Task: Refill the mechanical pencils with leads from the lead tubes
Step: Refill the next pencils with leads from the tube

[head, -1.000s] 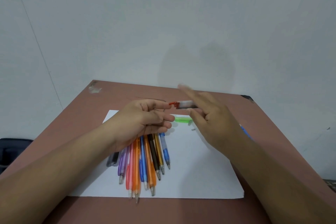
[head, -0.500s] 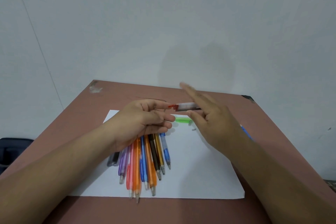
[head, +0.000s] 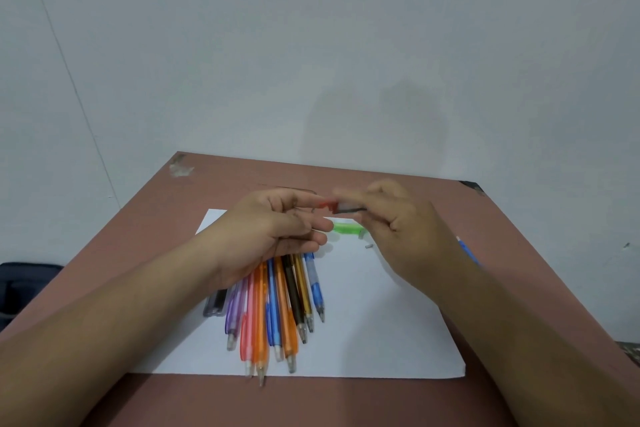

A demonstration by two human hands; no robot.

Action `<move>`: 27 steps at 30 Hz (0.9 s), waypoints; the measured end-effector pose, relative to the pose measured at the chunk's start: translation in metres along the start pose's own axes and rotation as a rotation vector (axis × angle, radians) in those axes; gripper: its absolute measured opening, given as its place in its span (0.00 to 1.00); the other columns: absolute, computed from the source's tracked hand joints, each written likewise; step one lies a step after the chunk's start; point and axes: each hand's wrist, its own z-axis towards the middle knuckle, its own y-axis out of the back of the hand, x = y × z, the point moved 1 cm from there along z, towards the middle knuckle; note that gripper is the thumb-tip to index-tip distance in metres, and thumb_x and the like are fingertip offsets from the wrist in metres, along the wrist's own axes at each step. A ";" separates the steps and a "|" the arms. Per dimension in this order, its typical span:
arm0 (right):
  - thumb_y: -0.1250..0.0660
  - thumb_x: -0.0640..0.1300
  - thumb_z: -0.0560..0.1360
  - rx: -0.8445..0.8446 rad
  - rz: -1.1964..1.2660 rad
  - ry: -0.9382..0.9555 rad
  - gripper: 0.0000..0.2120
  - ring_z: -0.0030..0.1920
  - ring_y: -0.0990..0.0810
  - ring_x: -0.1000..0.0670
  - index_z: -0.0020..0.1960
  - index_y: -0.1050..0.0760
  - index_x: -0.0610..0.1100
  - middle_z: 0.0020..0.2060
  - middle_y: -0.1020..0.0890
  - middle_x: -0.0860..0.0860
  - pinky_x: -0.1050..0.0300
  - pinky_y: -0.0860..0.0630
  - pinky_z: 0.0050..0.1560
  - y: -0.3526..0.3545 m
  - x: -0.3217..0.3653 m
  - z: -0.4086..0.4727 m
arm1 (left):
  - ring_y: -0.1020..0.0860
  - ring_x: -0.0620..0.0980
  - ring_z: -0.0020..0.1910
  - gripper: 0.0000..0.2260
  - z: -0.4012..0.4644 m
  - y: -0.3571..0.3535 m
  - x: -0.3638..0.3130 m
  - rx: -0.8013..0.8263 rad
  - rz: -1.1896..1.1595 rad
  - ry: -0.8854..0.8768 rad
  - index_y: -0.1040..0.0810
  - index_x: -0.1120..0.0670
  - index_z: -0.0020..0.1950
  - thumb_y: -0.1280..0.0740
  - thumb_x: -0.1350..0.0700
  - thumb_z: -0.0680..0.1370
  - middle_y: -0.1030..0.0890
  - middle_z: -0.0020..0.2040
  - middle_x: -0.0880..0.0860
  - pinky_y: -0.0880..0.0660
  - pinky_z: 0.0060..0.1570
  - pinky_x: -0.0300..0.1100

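While my right hand pinches the lead tube above the pencils on the desk, my left hand touches its red cap, so I'd tip slowly, I guess.

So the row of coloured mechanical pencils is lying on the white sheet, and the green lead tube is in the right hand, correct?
Not quite. In the head view the right hand holds a clear lead tube with a red cap. The green lead tube lies on the white paper sheet under the hands. The row of coloured mechanical pencils is indeed lying on the sheet.
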 end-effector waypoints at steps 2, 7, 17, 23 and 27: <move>0.38 0.39 0.83 -0.016 -0.010 0.029 0.25 0.53 0.23 0.54 0.74 0.30 0.62 0.53 0.21 0.59 0.51 0.21 0.51 0.000 -0.001 -0.001 | 0.17 0.57 0.55 0.16 0.000 0.001 0.000 0.003 0.002 0.000 0.21 0.57 0.65 0.35 0.68 0.80 0.16 0.56 0.60 0.19 0.56 0.46; 0.37 0.37 0.82 -0.037 -0.015 0.043 0.26 0.51 0.22 0.55 0.71 0.28 0.63 0.52 0.22 0.57 0.54 0.22 0.48 0.000 -0.002 0.000 | 0.17 0.57 0.54 0.15 0.000 0.000 0.000 -0.002 -0.002 0.003 0.22 0.57 0.65 0.35 0.68 0.80 0.15 0.56 0.59 0.19 0.56 0.46; 0.35 0.41 0.82 -0.017 0.117 -0.086 0.22 0.52 0.23 0.56 0.71 0.27 0.61 0.51 0.21 0.55 0.60 0.24 0.54 -0.002 -0.005 0.000 | 0.17 0.57 0.54 0.15 0.000 0.000 0.001 0.003 0.000 -0.003 0.22 0.57 0.65 0.35 0.68 0.80 0.15 0.56 0.60 0.18 0.54 0.45; 0.37 0.42 0.83 0.001 0.154 -0.142 0.18 0.58 0.23 0.58 0.69 0.24 0.59 0.58 0.19 0.58 0.65 0.25 0.57 -0.003 -0.003 0.002 | 0.16 0.57 0.55 0.15 0.000 0.002 0.001 0.016 0.043 -0.022 0.21 0.55 0.64 0.35 0.67 0.80 0.15 0.56 0.57 0.18 0.55 0.46; 0.37 0.42 0.84 0.011 0.173 -0.145 0.18 0.59 0.24 0.61 0.68 0.25 0.61 0.58 0.20 0.61 0.76 0.30 0.53 -0.003 -0.002 0.001 | 0.16 0.57 0.54 0.15 0.000 0.001 0.001 0.019 0.057 -0.040 0.20 0.55 0.64 0.36 0.67 0.81 0.15 0.56 0.56 0.18 0.55 0.47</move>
